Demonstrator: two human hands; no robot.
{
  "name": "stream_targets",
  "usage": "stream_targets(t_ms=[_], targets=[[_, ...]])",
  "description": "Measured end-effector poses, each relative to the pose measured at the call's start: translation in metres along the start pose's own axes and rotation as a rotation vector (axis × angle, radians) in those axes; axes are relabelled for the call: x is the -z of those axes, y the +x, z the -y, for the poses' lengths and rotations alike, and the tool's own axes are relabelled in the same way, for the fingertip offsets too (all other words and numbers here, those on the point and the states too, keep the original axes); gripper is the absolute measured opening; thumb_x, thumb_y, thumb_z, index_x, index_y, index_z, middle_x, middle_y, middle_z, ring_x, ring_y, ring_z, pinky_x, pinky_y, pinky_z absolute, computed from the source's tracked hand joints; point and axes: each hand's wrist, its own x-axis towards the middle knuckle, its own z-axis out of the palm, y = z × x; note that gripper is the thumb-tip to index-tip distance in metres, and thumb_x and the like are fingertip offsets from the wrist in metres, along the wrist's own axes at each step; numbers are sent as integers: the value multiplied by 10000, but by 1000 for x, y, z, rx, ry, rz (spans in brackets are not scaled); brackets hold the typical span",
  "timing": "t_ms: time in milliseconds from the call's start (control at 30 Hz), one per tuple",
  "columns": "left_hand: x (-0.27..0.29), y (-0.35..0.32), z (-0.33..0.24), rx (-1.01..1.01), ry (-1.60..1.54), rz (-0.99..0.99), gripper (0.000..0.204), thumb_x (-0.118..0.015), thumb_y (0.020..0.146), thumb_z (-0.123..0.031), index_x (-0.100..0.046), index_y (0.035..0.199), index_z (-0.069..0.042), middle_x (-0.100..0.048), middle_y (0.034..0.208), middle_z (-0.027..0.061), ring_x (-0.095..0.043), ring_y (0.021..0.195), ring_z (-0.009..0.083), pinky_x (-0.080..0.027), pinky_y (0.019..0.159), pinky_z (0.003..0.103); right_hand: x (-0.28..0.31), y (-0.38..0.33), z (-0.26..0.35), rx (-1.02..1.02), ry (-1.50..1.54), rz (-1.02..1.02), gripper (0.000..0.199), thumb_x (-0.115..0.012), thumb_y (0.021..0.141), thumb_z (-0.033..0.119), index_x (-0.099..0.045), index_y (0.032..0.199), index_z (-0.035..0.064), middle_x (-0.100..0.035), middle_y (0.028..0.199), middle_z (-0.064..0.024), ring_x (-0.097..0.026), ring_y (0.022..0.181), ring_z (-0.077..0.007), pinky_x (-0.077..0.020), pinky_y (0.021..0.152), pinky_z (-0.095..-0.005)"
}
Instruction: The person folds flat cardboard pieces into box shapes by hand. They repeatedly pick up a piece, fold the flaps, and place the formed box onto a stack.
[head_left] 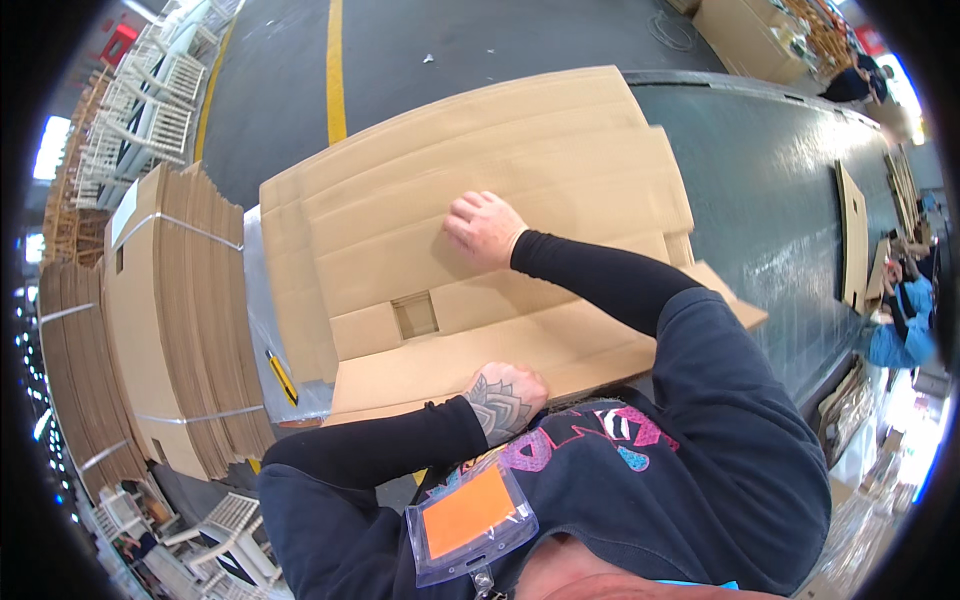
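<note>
A large flattened cardboard box point(560, 190) lies on a stack of similar sheets in front of me, with a small rectangular cutout near its left end. My right hand point(485, 228) rests on the middle of it, fingers curled in and nothing seen in them. Along the near side, a long cardboard flap point(590, 345) is folded toward my body. My left hand point(508, 393), tattooed on the back, is closed at that flap's near edge; its fingertips are hidden. Left of the stack, a yellow and black utility knife point(282, 378) lies on the plastic-covered surface.
Strapped bundles of flat cardboard point(190, 320) stand at the left. White chairs point(150, 110) are behind them, and another white chair point(235, 540) is at the lower left. A grey-green tabletop point(770, 190) extends right. People in blue point(905, 320) are at the far right.
</note>
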Motion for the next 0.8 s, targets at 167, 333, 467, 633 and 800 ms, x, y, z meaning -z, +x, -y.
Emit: stream_targets(t_ms=[167, 333, 467, 633, 800], targets=[[-27, 17, -4, -5, 41, 50, 249, -643, 783, -223, -653, 877, 8, -671, 809, 169, -714, 785, 334, -570, 650, 417, 0, -29, -24, -51, -133, -35, 258, -583, 938, 298, -640, 775, 106, -686, 729, -94, -701, 728, -267, -551, 623, -400], [74, 66, 64, -69, -313, 499, 459, -752, 827, -438, -688, 1050, -42, -707, 947, 167, -686, 894, 347, -552, 761, 423, -6, -40, -31, -250, -84, -2, 253, -571, 926, 271, -653, 758, 99, -712, 761, -104, -711, 751, -285, -557, 662, -420], [85, 125, 212, 296, 103, -533, 397, -643, 924, -441, -680, 990, -52, -684, 1009, 167, -653, 934, 369, -527, 821, 454, 0, -26, -17, -267, -104, 166, 249, -550, 913, 269, -675, 772, 106, -715, 729, -117, -720, 726, -300, -556, 637, -435], [63, 161, 287, 440, 308, -428, 596, -593, 903, -605, -658, 1021, -25, -659, 1098, 212, -633, 1035, 385, -504, 904, 484, -3, -13, -24, -176, -171, 223, 264, -555, 904, 291, -662, 739, 115, -707, 685, -95, -715, 637, -289, -538, 550, -439], [85, 196, 270, 580, 38, -155, 860, -630, 786, -751, -652, 1155, 26, -672, 1162, 263, -641, 1119, 391, -508, 937, 468, -7, -30, -41, -204, -94, 179, 275, -564, 900, 317, -641, 741, 106, -696, 662, -103, -707, 617, -292, -532, 537, -435]])
